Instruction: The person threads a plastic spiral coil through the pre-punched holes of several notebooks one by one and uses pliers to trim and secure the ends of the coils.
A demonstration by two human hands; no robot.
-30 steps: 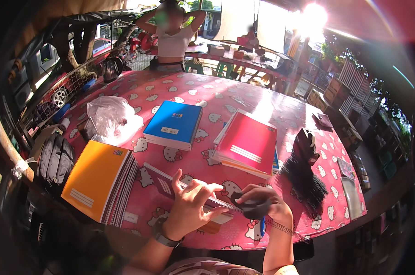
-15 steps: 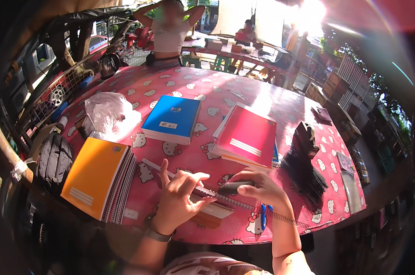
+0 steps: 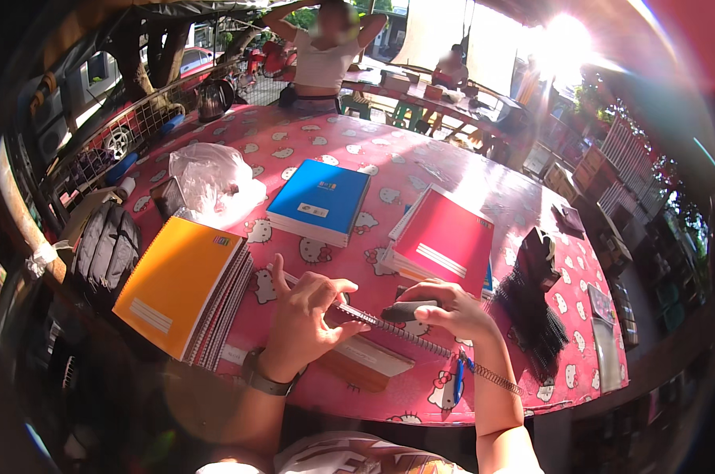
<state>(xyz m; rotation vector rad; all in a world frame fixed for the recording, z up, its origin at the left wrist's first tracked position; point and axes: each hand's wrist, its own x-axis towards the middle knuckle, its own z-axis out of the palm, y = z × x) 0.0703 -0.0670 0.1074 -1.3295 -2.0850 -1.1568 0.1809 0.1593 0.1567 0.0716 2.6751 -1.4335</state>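
Observation:
Near the table's front edge, my left hand point(image 3: 308, 320) pinches a thin notebook seen edge-on, thumb and fingers closed on its bound side. A black wire coil point(image 3: 422, 343) runs along that edge and trails off rightward, its loose end passing below my right wrist. My right hand point(image 3: 451, 308) is closed around a dark grey rounded tool point(image 3: 410, 311), held against or just above the coil; contact is unclear. Below the coil lies a brown and white block point(image 3: 371, 361). A blue-handled tool point(image 3: 459, 382), partly behind the coil, lies near my right wrist.
Stacked spiral notebooks with a yellow cover point(image 3: 180, 280) stand left. Blue-covered point(image 3: 319, 197) and red-covered point(image 3: 444, 237) stacks lie farther back. At right is a pile of black coils point(image 3: 531, 324). A plastic bag point(image 3: 215, 182) sits back left. A person point(image 3: 326, 59) stands beyond the table.
The view has turned slightly, so the table's far items sit farther right. Both hands keep their grips, with the grey tool still at the coil.

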